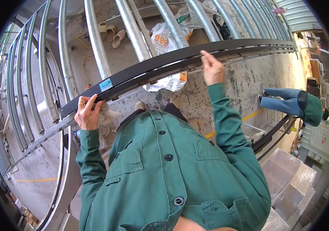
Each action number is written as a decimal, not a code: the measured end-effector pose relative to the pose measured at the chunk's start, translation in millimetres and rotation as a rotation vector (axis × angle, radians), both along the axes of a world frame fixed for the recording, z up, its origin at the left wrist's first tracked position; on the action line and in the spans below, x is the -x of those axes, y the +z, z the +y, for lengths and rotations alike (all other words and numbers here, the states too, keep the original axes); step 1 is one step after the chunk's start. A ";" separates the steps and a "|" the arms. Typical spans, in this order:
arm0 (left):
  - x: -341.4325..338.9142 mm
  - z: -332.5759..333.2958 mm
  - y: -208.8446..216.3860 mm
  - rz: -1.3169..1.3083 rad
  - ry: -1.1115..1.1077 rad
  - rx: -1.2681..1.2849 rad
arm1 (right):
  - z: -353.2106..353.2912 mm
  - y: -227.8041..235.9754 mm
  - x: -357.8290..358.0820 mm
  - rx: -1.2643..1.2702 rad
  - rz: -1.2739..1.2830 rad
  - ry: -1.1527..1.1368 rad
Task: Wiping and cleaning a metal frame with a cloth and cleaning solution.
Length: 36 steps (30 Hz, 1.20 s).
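Observation:
A long dark metal bar (pixel 145 70) runs across in front of me, curving in the lens, with a blue-and-white sticker (pixel 105 85) near its left end. A second dark strip (pixel 164 70) lies along its near side, with a narrow gap between them. My left hand (pixel 87 112), a ring on one finger, is closed on the near edge of the bar just left of the sticker. Right of the middle, my right hand (pixel 213 70) has its fingers together, their tips over the gap. Whatever they may pinch is hidden.
Galvanized metal tubes (pixel 95 38) extend away beyond the bar. Past them lie a white plastic bag (pixel 164 36) and several clogs (pixel 118 38). Another person (pixel 291 104) stands at the right. Clear-wrapped boxes (pixel 282 169) stand at lower right.

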<state>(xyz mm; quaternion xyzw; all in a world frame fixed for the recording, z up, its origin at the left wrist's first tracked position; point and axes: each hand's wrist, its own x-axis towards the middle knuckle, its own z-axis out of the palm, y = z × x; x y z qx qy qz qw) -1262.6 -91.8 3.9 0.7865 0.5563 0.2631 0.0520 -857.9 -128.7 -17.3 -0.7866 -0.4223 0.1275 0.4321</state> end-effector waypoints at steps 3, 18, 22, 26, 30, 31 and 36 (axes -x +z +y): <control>-1.1 0.2 2.1 -0.011 -0.013 -0.027 | -2.8 4.7 45.3 0.037 -0.005 0.084; 1.1 0.8 5.9 0.027 -0.003 0.017 | -2.4 -2.6 124.9 0.017 0.004 0.144; 3.1 0.9 4.2 0.005 -0.029 0.020 | 3.0 -16.6 56.2 -0.173 0.027 -0.048; 2.6 0.8 2.7 0.010 -0.014 0.031 | 4.3 -2.4 51.2 -0.012 -0.080 -0.240; 5.8 0.8 1.7 0.008 -0.012 0.019 | 2.8 -11.6 50.3 -0.073 0.013 -0.238; 7.2 0.9 1.6 0.003 -0.017 0.020 | 3.4 -12.7 45.2 -0.072 0.012 -0.238; 10.1 2.7 2.6 0.010 -0.029 0.034 | 5.7 -5.4 24.6 -0.026 0.228 -0.187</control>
